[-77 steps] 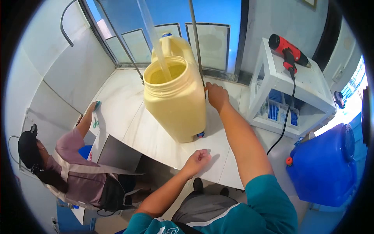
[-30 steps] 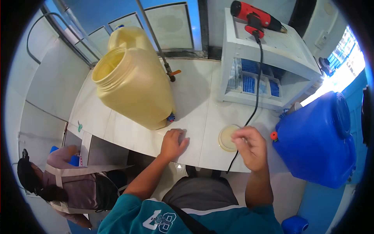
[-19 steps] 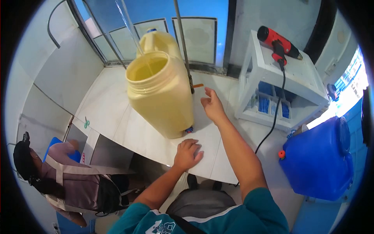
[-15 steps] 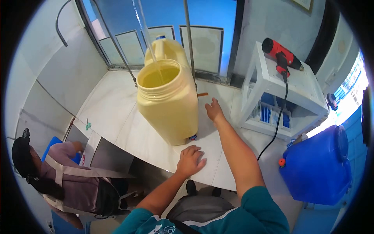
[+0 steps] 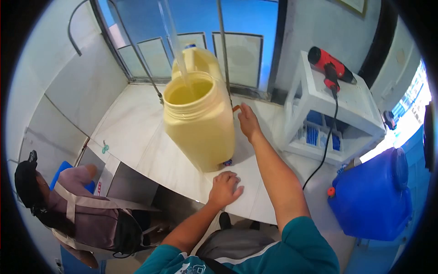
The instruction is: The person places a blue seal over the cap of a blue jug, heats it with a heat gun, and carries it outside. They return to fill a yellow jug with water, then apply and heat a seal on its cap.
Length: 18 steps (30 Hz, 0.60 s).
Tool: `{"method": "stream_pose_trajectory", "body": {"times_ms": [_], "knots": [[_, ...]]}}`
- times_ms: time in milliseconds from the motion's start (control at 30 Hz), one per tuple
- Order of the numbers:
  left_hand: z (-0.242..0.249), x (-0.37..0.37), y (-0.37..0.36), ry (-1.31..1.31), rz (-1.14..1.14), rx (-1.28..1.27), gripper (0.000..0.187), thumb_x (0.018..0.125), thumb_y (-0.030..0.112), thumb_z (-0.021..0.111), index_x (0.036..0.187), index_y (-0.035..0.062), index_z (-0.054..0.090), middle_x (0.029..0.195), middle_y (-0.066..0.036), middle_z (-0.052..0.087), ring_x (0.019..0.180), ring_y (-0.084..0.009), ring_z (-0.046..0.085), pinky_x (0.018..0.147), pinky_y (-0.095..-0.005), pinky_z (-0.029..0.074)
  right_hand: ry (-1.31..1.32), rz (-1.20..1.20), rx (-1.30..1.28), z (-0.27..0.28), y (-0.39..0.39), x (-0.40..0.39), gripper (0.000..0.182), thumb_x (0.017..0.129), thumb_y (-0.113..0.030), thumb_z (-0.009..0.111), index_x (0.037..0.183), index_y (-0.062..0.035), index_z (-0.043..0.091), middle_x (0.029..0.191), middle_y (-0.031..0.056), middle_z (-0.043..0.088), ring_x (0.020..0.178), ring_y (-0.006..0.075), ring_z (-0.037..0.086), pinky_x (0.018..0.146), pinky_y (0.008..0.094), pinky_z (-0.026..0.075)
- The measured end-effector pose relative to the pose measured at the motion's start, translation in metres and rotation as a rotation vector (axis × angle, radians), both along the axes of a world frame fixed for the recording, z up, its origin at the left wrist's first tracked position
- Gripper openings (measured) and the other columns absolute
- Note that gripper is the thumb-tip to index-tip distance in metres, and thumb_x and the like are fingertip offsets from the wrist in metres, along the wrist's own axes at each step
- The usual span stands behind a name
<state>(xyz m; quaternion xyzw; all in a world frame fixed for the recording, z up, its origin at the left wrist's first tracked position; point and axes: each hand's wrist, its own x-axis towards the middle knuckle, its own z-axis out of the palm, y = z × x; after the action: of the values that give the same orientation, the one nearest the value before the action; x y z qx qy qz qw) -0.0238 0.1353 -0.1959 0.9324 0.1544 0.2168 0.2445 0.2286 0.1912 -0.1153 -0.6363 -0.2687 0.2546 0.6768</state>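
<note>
A pale yellow plastic water jug (image 5: 199, 134) with a wide, uncapped threaded mouth stands upright on the counter. A stream of water (image 5: 175, 41) falls from above into its mouth. My right hand (image 5: 248, 121) is to the right of the jug, its fingers closed at an orange lever handle (image 5: 236, 108) by the metal pipe, partly hidden behind the jug. My left hand (image 5: 224, 189) rests on the counter's front edge with fingers spread, close to the jug's base. A small blue spigot (image 5: 227, 162) shows low on the jug.
A white shelf (image 5: 335, 109) on the right carries a red heat gun (image 5: 333, 68) with a hanging cord. A blue jug (image 5: 372, 194) stands at lower right. Metal pipes (image 5: 222, 41) rise behind the yellow jug. Green scissors (image 5: 105, 146) lie at left. A person (image 5: 86, 212) works at lower left.
My right hand has moved forward and left onto the orange lever handle. My left hand stays on the counter edge. Water keeps falling into the jug.
</note>
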Motion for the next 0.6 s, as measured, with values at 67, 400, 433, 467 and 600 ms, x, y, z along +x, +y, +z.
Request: {"method": "stream_pose_trajectory", "body": {"times_ms": [67,400,433,467,600], "knots": [[-0.002,0.001,-0.003,0.002,0.011,0.048,0.03,0.08,0.031,0.074,0.101,0.0094,0.067,0.12,-0.009,0.061,0.118,-0.0291,0.054,0.097,-0.0463,0.041,-0.18,-0.005,0.192,-0.001,-0.015,-0.003,0.041,0.1,-0.002,0.047,0.141,0.0008,0.046,0.144,0.0147,0.053,0.136,0.0217,0.047,0.114,0.0331,0.034],[-0.001,0.008,-0.012,-0.017,0.015,0.088,0.029,0.079,0.024,0.075,0.1,0.0067,0.066,0.117,-0.012,0.061,0.116,-0.0318,0.055,0.099,-0.0458,0.039,-0.526,0.251,0.41,0.118,-0.256,-0.089,0.016,0.096,-0.005,0.059,0.109,0.0014,0.067,0.104,0.0137,0.07,0.095,0.0211,0.068,0.084,0.0322,0.053],[-0.003,0.009,-0.012,-0.007,0.004,0.084,0.029,0.079,0.024,0.075,0.1,0.0067,0.066,0.117,-0.012,0.061,0.116,-0.0318,0.055,0.099,-0.0458,0.039,-0.48,0.232,0.507,0.113,-0.283,-0.085,0.013,0.096,-0.005,0.059,0.102,0.0019,0.068,0.097,0.0136,0.071,0.089,0.0204,0.069,0.08,0.0319,0.053],[-0.006,0.01,-0.011,-0.015,0.01,0.079,0.028,0.079,0.025,0.074,0.099,0.007,0.067,0.119,-0.011,0.061,0.118,-0.0315,0.054,0.1,-0.046,0.039,-0.503,0.116,0.557,0.098,-0.309,-0.072,0.013,0.095,-0.006,0.061,0.102,0.0028,0.067,0.096,0.0143,0.071,0.088,0.0205,0.068,0.078,0.0316,0.053],[-0.006,0.008,-0.014,-0.016,0.004,0.067,0.027,0.079,0.025,0.073,0.098,0.007,0.067,0.12,-0.011,0.061,0.12,-0.0315,0.053,0.101,-0.0463,0.038,-0.298,-0.526,0.189,0.056,-0.377,-0.043,0.017,0.095,-0.009,0.061,0.108,0.0014,0.065,0.096,0.0135,0.07,0.086,0.0194,0.067,0.075,0.0326,0.052]]}}
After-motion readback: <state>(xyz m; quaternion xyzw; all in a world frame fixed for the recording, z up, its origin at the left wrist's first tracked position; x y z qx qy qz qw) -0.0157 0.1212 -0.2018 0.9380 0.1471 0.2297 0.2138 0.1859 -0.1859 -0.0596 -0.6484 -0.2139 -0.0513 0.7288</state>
